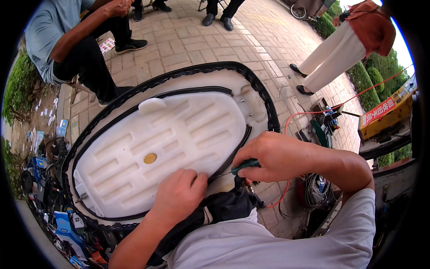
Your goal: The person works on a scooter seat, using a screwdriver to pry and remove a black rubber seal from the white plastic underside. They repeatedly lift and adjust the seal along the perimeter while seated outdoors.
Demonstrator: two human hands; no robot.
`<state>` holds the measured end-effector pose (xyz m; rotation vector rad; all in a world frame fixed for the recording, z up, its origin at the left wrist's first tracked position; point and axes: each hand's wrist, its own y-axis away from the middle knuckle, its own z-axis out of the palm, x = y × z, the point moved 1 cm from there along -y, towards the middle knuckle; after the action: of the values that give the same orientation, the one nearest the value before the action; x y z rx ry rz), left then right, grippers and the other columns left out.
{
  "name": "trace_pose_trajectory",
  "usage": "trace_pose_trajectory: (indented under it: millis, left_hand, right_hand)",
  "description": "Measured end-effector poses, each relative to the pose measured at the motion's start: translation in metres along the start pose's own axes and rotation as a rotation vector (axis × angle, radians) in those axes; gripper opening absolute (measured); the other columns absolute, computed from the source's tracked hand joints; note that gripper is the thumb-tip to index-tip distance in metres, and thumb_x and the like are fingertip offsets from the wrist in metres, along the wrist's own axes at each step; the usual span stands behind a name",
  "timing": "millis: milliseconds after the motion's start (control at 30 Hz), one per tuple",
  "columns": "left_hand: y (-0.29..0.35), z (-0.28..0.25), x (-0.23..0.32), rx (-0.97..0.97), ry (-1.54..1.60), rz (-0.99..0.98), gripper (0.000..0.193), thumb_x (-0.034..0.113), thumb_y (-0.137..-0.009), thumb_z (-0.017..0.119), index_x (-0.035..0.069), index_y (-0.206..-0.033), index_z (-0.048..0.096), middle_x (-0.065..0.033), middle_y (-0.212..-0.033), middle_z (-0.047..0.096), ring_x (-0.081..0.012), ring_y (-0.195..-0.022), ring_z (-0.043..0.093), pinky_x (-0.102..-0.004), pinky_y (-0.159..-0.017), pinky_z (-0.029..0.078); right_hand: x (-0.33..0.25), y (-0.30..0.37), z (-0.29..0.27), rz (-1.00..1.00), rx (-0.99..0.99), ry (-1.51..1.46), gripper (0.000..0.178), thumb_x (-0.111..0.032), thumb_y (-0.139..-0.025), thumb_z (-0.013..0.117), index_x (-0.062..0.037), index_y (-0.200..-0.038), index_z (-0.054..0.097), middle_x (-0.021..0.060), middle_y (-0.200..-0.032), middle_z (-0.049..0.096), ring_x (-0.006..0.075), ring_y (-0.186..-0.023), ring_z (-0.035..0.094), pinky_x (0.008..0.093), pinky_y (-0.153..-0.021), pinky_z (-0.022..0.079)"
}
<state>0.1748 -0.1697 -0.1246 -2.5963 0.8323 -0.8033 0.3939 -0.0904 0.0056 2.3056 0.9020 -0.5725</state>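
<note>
A large white ribbed plastic panel (179, 143) lies in front of me inside a pale shell with a notched black border (188, 68). It looks like the underside of a vehicle seat. Around the panel's edge runs a black rubber strip (236, 151), with a gap at the upper right. My left hand (177, 195) rests on the panel's near edge, fingers curled at the strip; its fingertips are partly hidden. Gripped in my right hand (282, 157) is a screwdriver (246, 167) with a dark green handle, its thin shaft pointing left toward the strip beside my left fingers.
A seated person (58, 49) is at the far left; another stands in white trousers (333, 56) at the far right. A red hose (289, 179) curves over the brick paving (179, 42) on the right. Tools (326, 123) lie beyond it. Assorted clutter (67, 228) fills the left.
</note>
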Motion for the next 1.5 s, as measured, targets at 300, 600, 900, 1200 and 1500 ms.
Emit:
trace_pose_trajectory:
  millis: [300, 600, 900, 1200, 1500]
  left_hand:
    - [0.000, -0.002, -0.001, -0.045, 0.036, -0.016, 0.028, 0.007, -0.071, 0.078, 0.007, -0.097, 0.067, -0.0061, -0.085, 0.058, -0.0251, -0.077, 0.062, -0.0358, -0.066, 0.053]
    - [0.002, -0.003, -0.001, -0.070, 0.041, -0.011, 0.030, 0.008, -0.072, 0.080, 0.007, -0.099, 0.067, -0.0064, -0.088, 0.060, -0.0258, -0.080, 0.062, -0.0366, -0.068, 0.053]
    - [0.002, -0.010, -0.002, -0.119, 0.086, -0.022, 0.036, 0.012, -0.073, 0.082, 0.008, -0.106, 0.068, -0.0075, -0.093, 0.062, -0.0271, -0.085, 0.063, -0.0374, -0.071, 0.054]
    - [-0.003, -0.018, -0.005, -0.168, 0.191, -0.070, 0.041, 0.010, -0.071, 0.083, 0.006, -0.109, 0.069, -0.0092, -0.096, 0.063, -0.0288, -0.088, 0.063, -0.0392, -0.075, 0.054]
    - [-0.004, -0.016, -0.002, -0.117, 0.210, -0.101, 0.042, 0.007, -0.070, 0.084, 0.004, -0.108, 0.069, -0.0104, -0.095, 0.063, -0.0301, -0.089, 0.062, -0.0395, -0.076, 0.053]
  right_hand:
    - [-0.031, 0.013, 0.018, -0.209, -0.045, 0.455, 0.013, -0.015, -0.084, 0.064, -0.0023, -0.086, 0.065, 0.0156, -0.077, 0.061, 0.0361, -0.072, 0.068, 0.0452, -0.063, 0.055]
    - [0.011, 0.004, 0.010, -0.124, 0.024, -0.007, 0.024, -0.021, -0.086, 0.069, -0.0024, -0.101, 0.072, 0.0179, -0.091, 0.072, 0.0387, -0.091, 0.068, 0.0460, -0.082, 0.054]
    - [0.010, 0.008, 0.014, -0.151, 0.005, 0.060, 0.023, -0.018, -0.087, 0.075, -0.0042, -0.105, 0.072, 0.0135, -0.094, 0.071, 0.0352, -0.089, 0.068, 0.0435, -0.076, 0.055]
    - [0.006, 0.014, 0.015, -0.207, 0.074, 0.140, 0.022, -0.022, -0.088, 0.070, -0.0071, -0.105, 0.067, 0.0126, -0.091, 0.066, 0.0343, -0.081, 0.068, 0.0443, -0.071, 0.055]
    - [-0.002, 0.017, 0.029, -0.282, 0.158, 0.335, 0.017, -0.017, -0.085, 0.070, -0.0092, -0.100, 0.063, 0.0107, -0.084, 0.057, 0.0300, -0.063, 0.066, 0.0410, -0.052, 0.053]
